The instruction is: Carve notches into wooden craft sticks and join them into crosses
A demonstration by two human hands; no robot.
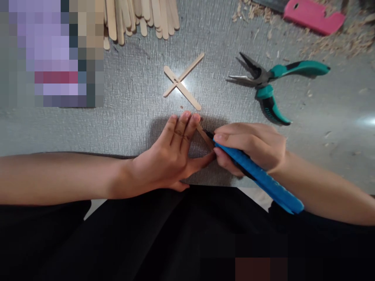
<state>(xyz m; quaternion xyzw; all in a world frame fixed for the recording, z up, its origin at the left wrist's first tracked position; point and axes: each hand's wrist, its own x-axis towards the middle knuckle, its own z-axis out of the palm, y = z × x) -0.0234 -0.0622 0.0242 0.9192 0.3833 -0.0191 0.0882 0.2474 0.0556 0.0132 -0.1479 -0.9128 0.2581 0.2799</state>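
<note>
My right hand (249, 146) is wrapped round a blue utility knife (263, 179), its dark tip against a wooden craft stick (204, 136). My left hand (172, 152) holds that stick down on the table, fingertips over its far end and thumb by its near end. The fingers cover part of the stick. Just beyond them lie two craft sticks (189, 95) crossed in an X, with a small notch near the crossing.
Open needle-nose pliers (265, 80) with green and black handles lie right of the crossed sticks. A pink-handled tool (313, 17) lies at the top right among wood shavings (325, 45). Several more craft sticks (156, 15) are bunched at the top. The upper left is pixelated.
</note>
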